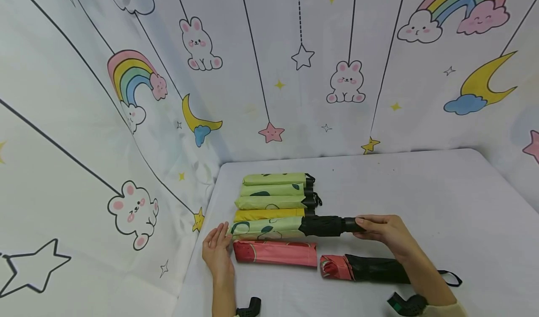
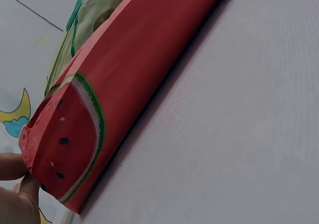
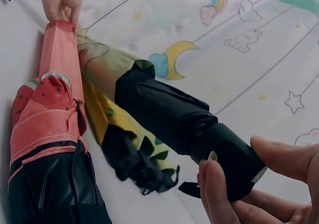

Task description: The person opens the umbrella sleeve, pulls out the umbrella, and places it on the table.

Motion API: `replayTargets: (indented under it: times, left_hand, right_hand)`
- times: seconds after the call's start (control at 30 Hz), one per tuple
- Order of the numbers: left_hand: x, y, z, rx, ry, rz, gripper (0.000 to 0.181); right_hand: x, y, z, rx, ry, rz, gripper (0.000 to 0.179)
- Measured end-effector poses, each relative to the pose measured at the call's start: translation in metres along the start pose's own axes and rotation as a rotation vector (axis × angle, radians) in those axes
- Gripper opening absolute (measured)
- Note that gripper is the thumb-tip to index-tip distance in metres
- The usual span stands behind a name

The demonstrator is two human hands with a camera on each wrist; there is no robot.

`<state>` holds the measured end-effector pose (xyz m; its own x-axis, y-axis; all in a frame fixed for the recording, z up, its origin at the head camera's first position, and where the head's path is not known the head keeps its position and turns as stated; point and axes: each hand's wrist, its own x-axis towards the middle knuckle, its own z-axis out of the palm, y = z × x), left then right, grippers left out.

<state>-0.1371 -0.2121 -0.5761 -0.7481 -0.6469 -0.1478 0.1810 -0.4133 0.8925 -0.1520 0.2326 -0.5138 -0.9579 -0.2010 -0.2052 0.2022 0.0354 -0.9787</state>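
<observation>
My right hand (image 1: 385, 230) grips the black handle (image 3: 227, 157) of a folded umbrella (image 1: 322, 226), thumb on one side and fingers on the other. Its black part sticks out of a light green leaf-print umbrella sleeve (image 1: 267, 228). At the sleeve's far left end, my left hand (image 1: 218, 251) pinches the tip. A red watermelon-print sleeve (image 2: 124, 59) lies just in front, lying flat, its left end beside my left fingers. Under my right forearm rests a folded umbrella (image 1: 375, 268), red at one end and black along the rest, with a wrist loop.
Behind the held umbrella, a yellow sleeved umbrella (image 1: 269, 214) and several green sleeved umbrellas (image 1: 271, 202) lie in a row, black ends to the right. The white table (image 1: 421, 181) meets a printed cloth backdrop (image 1: 303, 111) at the back and left.
</observation>
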Motion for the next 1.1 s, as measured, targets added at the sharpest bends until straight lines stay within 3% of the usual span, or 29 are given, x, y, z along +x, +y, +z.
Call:
replayTargets:
  times: [1.1]
  left_hand:
    - [0.0025, 0.0002, 0.0023, -0.005, 0.024, -0.016, 0.05]
  right_hand:
    - [-0.0087, -0.0019, -0.01, 0.011, -0.008, -0.04, 0.046]
